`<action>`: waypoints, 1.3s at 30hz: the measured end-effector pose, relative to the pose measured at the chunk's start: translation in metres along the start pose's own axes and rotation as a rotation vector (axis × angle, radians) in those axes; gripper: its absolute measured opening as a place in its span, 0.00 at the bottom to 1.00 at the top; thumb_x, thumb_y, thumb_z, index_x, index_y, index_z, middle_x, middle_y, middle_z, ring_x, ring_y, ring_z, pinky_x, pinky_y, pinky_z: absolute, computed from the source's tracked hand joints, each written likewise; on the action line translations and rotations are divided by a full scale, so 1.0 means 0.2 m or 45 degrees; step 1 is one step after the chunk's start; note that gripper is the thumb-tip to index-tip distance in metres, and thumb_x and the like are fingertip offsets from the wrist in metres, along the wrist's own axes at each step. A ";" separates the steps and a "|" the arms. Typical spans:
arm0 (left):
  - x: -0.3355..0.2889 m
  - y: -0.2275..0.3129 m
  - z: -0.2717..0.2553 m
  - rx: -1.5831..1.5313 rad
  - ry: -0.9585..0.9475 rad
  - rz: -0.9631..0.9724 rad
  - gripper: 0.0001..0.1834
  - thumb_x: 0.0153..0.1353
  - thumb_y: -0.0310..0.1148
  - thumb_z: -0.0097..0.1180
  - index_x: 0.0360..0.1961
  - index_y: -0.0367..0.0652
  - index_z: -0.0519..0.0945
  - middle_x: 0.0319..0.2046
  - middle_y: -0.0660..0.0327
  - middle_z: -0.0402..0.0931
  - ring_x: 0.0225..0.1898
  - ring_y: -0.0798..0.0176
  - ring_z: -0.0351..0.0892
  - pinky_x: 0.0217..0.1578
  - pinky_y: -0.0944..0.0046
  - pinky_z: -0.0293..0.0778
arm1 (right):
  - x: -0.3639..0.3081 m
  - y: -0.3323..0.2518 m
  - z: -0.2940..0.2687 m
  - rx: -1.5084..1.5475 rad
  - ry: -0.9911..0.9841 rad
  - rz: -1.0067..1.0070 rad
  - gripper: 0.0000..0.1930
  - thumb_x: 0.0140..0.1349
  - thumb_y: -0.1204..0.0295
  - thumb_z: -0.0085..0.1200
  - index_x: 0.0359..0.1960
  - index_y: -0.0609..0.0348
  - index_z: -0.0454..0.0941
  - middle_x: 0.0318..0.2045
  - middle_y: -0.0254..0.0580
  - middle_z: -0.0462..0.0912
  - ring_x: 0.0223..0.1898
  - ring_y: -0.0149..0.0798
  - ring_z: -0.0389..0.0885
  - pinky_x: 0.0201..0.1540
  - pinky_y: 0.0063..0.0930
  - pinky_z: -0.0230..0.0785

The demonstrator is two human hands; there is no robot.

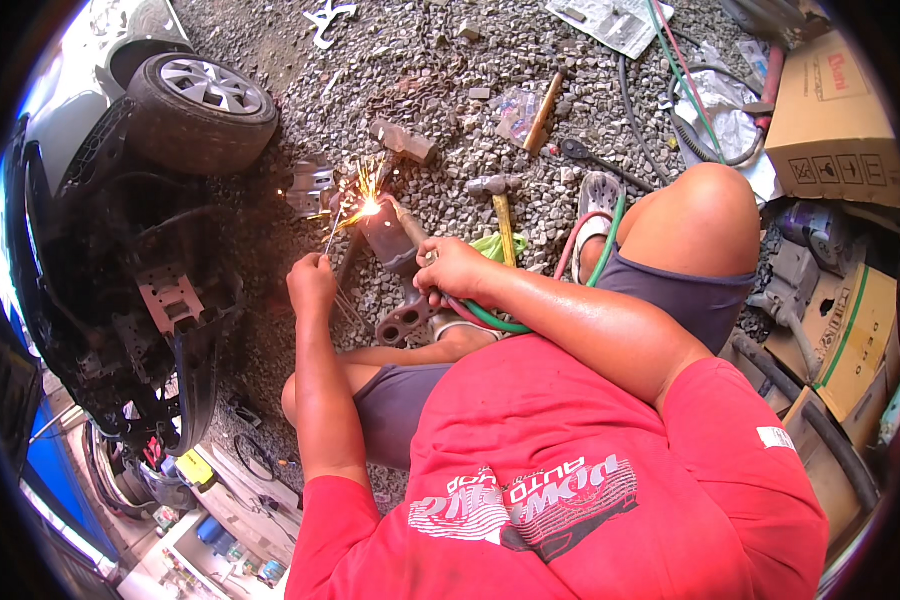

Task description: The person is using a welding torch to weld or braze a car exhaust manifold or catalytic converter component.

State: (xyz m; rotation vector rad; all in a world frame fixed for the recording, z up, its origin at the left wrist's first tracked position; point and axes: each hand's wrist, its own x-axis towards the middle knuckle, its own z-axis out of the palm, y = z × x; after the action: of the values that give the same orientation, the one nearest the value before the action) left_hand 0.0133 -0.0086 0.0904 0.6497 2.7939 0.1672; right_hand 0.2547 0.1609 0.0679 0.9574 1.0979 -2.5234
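My right hand [452,272] is closed around a gas torch [408,222]. Red and green hoses [515,326] run back from it past my right leg. Bright sparks fly where the torch tip meets the upper end of a dark metal exhaust piece [388,240], which stands on the gravel between my legs. A rusty flange with round holes [402,322] shows at its lower end. Between the fingers of my left hand [312,284] is a thin metal rod [332,236], its far end close to the glow. Glare hides the exact point of contact.
A hammer with a yellow handle [505,222] and a heavy hammer head [406,141] lie ahead on the gravel. To the left are a car wheel [205,115] and dark car underparts [120,290]. A cardboard box [838,125] stands at right, near cables and a ratchet [598,160].
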 end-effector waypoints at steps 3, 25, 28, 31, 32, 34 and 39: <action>0.00 -0.01 0.01 0.012 0.014 0.034 0.15 0.70 0.39 0.60 0.46 0.41 0.91 0.42 0.42 0.88 0.48 0.37 0.88 0.50 0.44 0.81 | -0.01 0.00 0.01 -0.009 0.001 -0.001 0.20 0.60 0.81 0.65 0.55 0.65 0.77 0.32 0.45 0.84 0.23 0.39 0.86 0.23 0.38 0.74; 0.01 -0.01 0.01 -0.033 -0.024 -0.038 0.15 0.69 0.40 0.61 0.46 0.42 0.91 0.40 0.42 0.89 0.47 0.37 0.89 0.50 0.43 0.81 | 0.00 -0.01 0.00 0.026 -0.003 -0.004 0.19 0.62 0.82 0.65 0.54 0.65 0.76 0.32 0.46 0.85 0.22 0.39 0.85 0.24 0.36 0.74; 0.00 0.00 0.01 -0.028 -0.013 -0.025 0.15 0.69 0.40 0.61 0.46 0.42 0.91 0.40 0.42 0.89 0.48 0.37 0.88 0.50 0.43 0.81 | 0.01 -0.01 -0.01 0.019 -0.023 -0.009 0.18 0.62 0.82 0.64 0.53 0.65 0.77 0.32 0.45 0.85 0.22 0.39 0.85 0.24 0.35 0.74; 0.01 -0.01 0.00 -0.001 -0.013 -0.017 0.16 0.70 0.41 0.61 0.47 0.42 0.91 0.41 0.44 0.89 0.47 0.40 0.89 0.50 0.46 0.81 | 0.01 -0.01 0.00 0.014 -0.023 -0.001 0.17 0.63 0.82 0.64 0.53 0.65 0.77 0.31 0.44 0.84 0.22 0.38 0.85 0.23 0.35 0.74; 0.01 -0.01 0.00 0.018 -0.026 -0.025 0.17 0.70 0.43 0.61 0.49 0.43 0.91 0.41 0.45 0.90 0.47 0.43 0.90 0.51 0.49 0.82 | 0.01 -0.01 0.00 0.016 -0.021 -0.003 0.17 0.63 0.82 0.64 0.53 0.65 0.77 0.31 0.44 0.84 0.22 0.38 0.84 0.23 0.35 0.74; 0.01 -0.01 0.01 0.023 -0.027 -0.024 0.17 0.70 0.43 0.61 0.49 0.43 0.91 0.40 0.45 0.90 0.47 0.43 0.91 0.50 0.49 0.82 | 0.01 -0.01 0.00 0.016 -0.019 -0.004 0.17 0.63 0.82 0.64 0.52 0.65 0.77 0.30 0.43 0.84 0.22 0.38 0.84 0.23 0.35 0.73; 0.01 -0.01 0.01 0.021 -0.030 -0.045 0.17 0.70 0.43 0.61 0.49 0.43 0.91 0.40 0.45 0.90 0.47 0.43 0.91 0.50 0.50 0.82 | 0.00 -0.02 0.00 0.006 -0.013 0.007 0.19 0.63 0.81 0.65 0.55 0.65 0.77 0.31 0.44 0.84 0.22 0.38 0.85 0.23 0.35 0.73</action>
State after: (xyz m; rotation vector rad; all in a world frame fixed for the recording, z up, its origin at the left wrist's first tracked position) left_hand 0.0108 -0.0097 0.0878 0.6022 2.7847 0.1292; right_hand 0.2531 0.1627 0.0697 0.9461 1.0857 -2.5245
